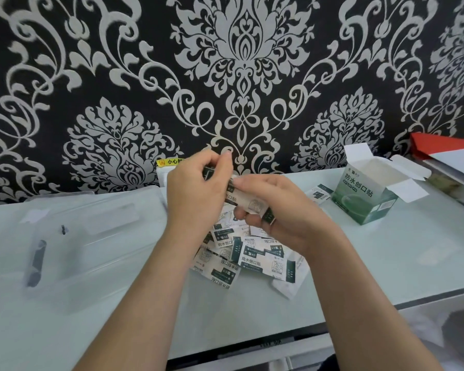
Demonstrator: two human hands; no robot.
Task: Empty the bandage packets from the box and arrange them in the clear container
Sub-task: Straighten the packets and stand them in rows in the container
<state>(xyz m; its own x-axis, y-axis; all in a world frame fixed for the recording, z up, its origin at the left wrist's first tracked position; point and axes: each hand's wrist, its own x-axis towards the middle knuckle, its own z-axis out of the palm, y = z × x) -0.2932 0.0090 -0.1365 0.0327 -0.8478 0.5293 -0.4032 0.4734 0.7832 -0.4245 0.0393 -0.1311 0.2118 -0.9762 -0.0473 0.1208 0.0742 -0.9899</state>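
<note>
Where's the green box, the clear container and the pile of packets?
green box (359, 195): head view, on its printed front face.
clear container (99, 253): head view, on its bare floor.
pile of packets (255, 259): head view, on the top packet's middle.

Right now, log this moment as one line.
left hand: pinches held packets | right hand: grips held packets | loose pile: on table | box: open, right | clear container: left, no packets seen

Damask wallpaper (241, 62) behind pale table (386, 263)
</note>
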